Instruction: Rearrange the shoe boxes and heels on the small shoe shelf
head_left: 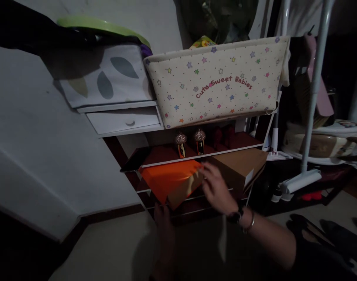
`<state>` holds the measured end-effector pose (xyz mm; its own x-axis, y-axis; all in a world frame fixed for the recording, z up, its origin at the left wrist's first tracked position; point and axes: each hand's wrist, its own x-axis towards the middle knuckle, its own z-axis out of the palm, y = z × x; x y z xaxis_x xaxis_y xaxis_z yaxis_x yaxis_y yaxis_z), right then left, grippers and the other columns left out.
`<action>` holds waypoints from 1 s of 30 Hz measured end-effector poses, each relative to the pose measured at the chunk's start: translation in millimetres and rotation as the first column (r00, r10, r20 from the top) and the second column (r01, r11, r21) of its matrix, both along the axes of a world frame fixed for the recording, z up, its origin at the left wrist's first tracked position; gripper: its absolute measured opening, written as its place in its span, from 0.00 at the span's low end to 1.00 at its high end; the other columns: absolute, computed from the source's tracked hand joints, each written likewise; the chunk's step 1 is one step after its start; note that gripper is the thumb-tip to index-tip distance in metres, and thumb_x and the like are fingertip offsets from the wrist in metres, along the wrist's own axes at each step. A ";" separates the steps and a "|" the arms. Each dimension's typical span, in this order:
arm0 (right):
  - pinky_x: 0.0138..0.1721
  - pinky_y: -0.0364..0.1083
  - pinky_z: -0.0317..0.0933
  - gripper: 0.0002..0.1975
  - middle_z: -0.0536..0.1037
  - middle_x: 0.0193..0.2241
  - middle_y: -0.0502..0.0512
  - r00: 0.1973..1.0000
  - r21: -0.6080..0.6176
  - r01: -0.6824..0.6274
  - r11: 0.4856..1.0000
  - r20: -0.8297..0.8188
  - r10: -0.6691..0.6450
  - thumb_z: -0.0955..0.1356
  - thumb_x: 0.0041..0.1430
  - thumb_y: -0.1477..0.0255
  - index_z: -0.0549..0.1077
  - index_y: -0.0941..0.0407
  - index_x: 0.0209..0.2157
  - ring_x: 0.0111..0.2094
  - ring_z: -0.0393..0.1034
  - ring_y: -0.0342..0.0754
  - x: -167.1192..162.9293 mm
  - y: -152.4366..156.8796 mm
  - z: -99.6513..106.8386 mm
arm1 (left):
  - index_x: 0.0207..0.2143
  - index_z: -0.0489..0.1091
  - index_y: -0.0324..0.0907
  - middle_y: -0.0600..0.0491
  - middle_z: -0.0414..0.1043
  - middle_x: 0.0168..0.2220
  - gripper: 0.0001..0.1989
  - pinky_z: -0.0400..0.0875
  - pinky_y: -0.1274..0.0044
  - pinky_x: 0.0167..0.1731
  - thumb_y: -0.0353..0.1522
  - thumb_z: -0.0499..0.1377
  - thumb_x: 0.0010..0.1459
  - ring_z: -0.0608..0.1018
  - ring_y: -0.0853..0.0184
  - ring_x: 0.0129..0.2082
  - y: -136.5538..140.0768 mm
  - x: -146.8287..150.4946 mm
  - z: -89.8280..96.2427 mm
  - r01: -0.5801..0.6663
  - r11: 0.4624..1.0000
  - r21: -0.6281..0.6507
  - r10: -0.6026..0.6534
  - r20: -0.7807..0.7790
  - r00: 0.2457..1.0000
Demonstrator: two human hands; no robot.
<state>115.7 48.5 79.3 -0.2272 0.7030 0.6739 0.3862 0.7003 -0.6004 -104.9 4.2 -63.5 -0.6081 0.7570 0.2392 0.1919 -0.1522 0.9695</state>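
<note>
An orange shoebox (169,175) sits at an angle in the shelf rack's middle level, one corner jutting out toward me. My right hand (218,191) grips its right corner with bent fingers; a dark band and a bracelet circle that wrist. Down at the front corner, my left hand (164,224) is in deep shadow, its fingertips against the box. Just to the right of the orange one lies a brown cardboard box (237,166) with a white label. Shoes with glittery round tops (200,140) stand on the shelf board above, beside dark red ones (222,136).
Atop the rack stand a star-patterned fabric basket (216,86) and a leaf-patterned storage box (108,76), over a white drawer (122,121). At right are a pole with a white head (301,181), a pink-handled brush (320,89) and shoes on the floor (310,230).
</note>
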 end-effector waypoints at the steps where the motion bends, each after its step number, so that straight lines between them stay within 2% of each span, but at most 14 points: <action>1: 0.70 0.61 0.49 0.25 0.66 0.66 0.62 0.991 0.147 0.079 0.986 0.092 -0.093 0.62 0.63 0.78 0.72 0.56 0.60 0.70 0.53 0.56 16.0 14.0 20.4 | 0.69 0.57 0.38 0.39 0.46 0.75 0.36 0.45 0.64 0.72 0.50 0.51 0.66 0.50 0.55 0.75 1.3 -1.8 -2.5 -0.047 0.999 -0.011 0.046 -0.044 0.998; 2: 0.70 0.61 0.48 0.25 0.67 0.65 0.63 0.966 0.247 0.154 0.957 0.166 -0.198 0.61 0.64 0.78 0.71 0.57 0.61 0.70 0.53 0.57 30.4 30.7 40.4 | 0.70 0.56 0.37 0.37 0.45 0.75 0.37 0.45 0.65 0.73 0.49 0.51 0.67 0.50 0.55 0.75 3.3 -2.5 -4.3 -0.088 0.996 -0.018 0.086 -0.074 0.994; 4: 0.70 0.65 0.44 0.26 0.66 0.66 0.65 0.865 0.350 0.250 0.903 0.338 -0.371 0.60 0.66 0.77 0.68 0.58 0.64 0.70 0.52 0.60 54.1 67.7 73.6 | 0.70 0.56 0.36 0.37 0.44 0.75 0.36 0.45 0.65 0.72 0.48 0.50 0.67 0.51 0.55 0.75 8.2 -1.3 -6.4 -0.131 0.991 -0.024 0.129 -0.085 0.988; 7: 0.67 0.71 0.42 0.27 0.67 0.65 0.67 0.660 0.422 0.266 0.866 0.575 -0.483 0.62 0.71 0.68 0.63 0.54 0.69 0.66 0.55 0.66 81.2 112.7 95.5 | 0.70 0.57 0.37 0.37 0.47 0.74 0.36 0.47 0.62 0.72 0.48 0.50 0.67 0.53 0.52 0.74 13.7 4.6 -5.4 -0.139 0.989 -0.048 0.136 -0.057 0.989; 9: 0.63 0.71 0.48 0.29 0.67 0.64 0.69 0.574 0.411 0.327 0.851 0.629 -0.524 0.63 0.71 0.62 0.61 0.50 0.70 0.64 0.56 0.70 98.7 128.3 92.8 | 0.70 0.57 0.38 0.37 0.49 0.73 0.35 0.49 0.61 0.71 0.47 0.51 0.67 0.55 0.51 0.74 14.3 9.0 -1.6 -0.132 0.990 -0.050 0.131 -0.038 0.991; 12: 0.59 0.73 0.53 0.35 0.60 0.67 0.73 0.531 0.299 0.551 0.779 0.594 -0.604 0.63 0.69 0.53 0.55 0.48 0.73 0.67 0.49 0.77 128.2 136.4 76.8 | 0.70 0.57 0.40 0.39 0.52 0.73 0.34 0.50 0.62 0.71 0.45 0.53 0.67 0.56 0.51 0.73 11.4 13.8 7.8 -0.111 0.993 -0.049 0.110 -0.025 0.994; 15: 0.56 0.79 0.51 0.41 0.52 0.71 0.75 0.504 0.126 0.717 0.686 0.586 -0.634 0.62 0.67 0.47 0.49 0.47 0.74 0.70 0.43 0.80 156.1 136.5 62.7 | 0.69 0.60 0.41 0.40 0.54 0.72 0.33 0.50 0.62 0.71 0.43 0.55 0.65 0.57 0.50 0.73 6.6 15.8 18.4 -0.088 0.995 -0.041 0.086 -0.040 0.995; 17: 0.57 0.80 0.49 0.41 0.50 0.72 0.74 0.508 0.121 0.731 0.671 0.561 -0.654 0.61 0.67 0.47 0.48 0.49 0.74 0.71 0.41 0.79 167.9 133.3 57.4 | 0.69 0.60 0.41 0.40 0.54 0.72 0.33 0.50 0.62 0.71 0.43 0.56 0.65 0.56 0.51 0.73 3.8 16.5 23.9 -0.065 0.998 -0.022 0.064 -0.053 0.997; 20: 0.62 0.74 0.49 0.38 0.54 0.71 0.72 0.563 0.255 0.683 0.684 0.413 -0.716 0.61 0.68 0.52 0.53 0.55 0.73 0.71 0.43 0.73 167.6 120.5 53.1 | 0.70 0.58 0.40 0.40 0.53 0.72 0.34 0.50 0.63 0.71 0.43 0.56 0.65 0.55 0.51 0.73 2.1 17.8 28.4 -0.052 0.999 -0.006 0.052 -0.050 0.997; 21: 0.63 0.70 0.50 0.36 0.58 0.69 0.72 0.600 0.299 0.647 0.701 0.368 -0.710 0.61 0.68 0.55 0.56 0.57 0.72 0.70 0.46 0.71 162.0 114.0 51.9 | 0.70 0.58 0.40 0.40 0.53 0.72 0.34 0.50 0.62 0.72 0.43 0.56 0.65 0.55 0.51 0.73 2.1 18.3 29.1 -0.064 0.998 -0.007 0.063 -0.047 0.997; 23: 0.64 0.64 0.52 0.32 0.64 0.65 0.72 0.692 0.370 0.524 0.768 0.341 -0.636 0.61 0.69 0.60 0.61 0.61 0.68 0.66 0.55 0.66 143.3 99.7 50.3 | 0.70 0.58 0.40 0.39 0.52 0.72 0.34 0.49 0.60 0.72 0.42 0.56 0.64 0.54 0.50 0.74 2.3 18.9 30.0 -0.098 0.995 -0.011 0.098 -0.051 0.994; 26: 0.65 0.61 0.51 0.28 0.68 0.64 0.70 0.784 0.421 0.280 0.863 0.418 -0.459 0.60 0.70 0.66 0.63 0.62 0.67 0.64 0.60 0.61 101.7 82.5 54.0 | 0.69 0.59 0.41 0.40 0.53 0.72 0.33 0.49 0.59 0.72 0.40 0.57 0.63 0.54 0.50 0.74 -0.1 17.7 31.8 -0.099 0.995 -0.004 0.098 -0.082 0.992; 28: 0.68 0.62 0.46 0.29 0.64 0.67 0.67 0.788 0.453 0.138 0.881 0.489 -0.375 0.60 0.70 0.69 0.60 0.61 0.69 0.67 0.56 0.59 71.4 79.3 62.6 | 0.68 0.61 0.41 0.40 0.55 0.72 0.33 0.51 0.60 0.71 0.38 0.58 0.62 0.55 0.49 0.74 -3.1 15.8 33.7 -0.074 0.997 0.009 0.074 -0.097 0.992; 30: 0.70 0.64 0.40 0.30 0.59 0.71 0.63 0.754 0.482 0.008 0.876 0.572 -0.322 0.60 0.69 0.72 0.57 0.58 0.71 0.71 0.49 0.58 45.2 83.9 73.8 | 0.66 0.64 0.42 0.40 0.57 0.71 0.32 0.53 0.59 0.70 0.37 0.60 0.60 0.56 0.49 0.73 -4.4 13.8 35.7 -0.074 0.997 0.020 0.076 -0.101 0.992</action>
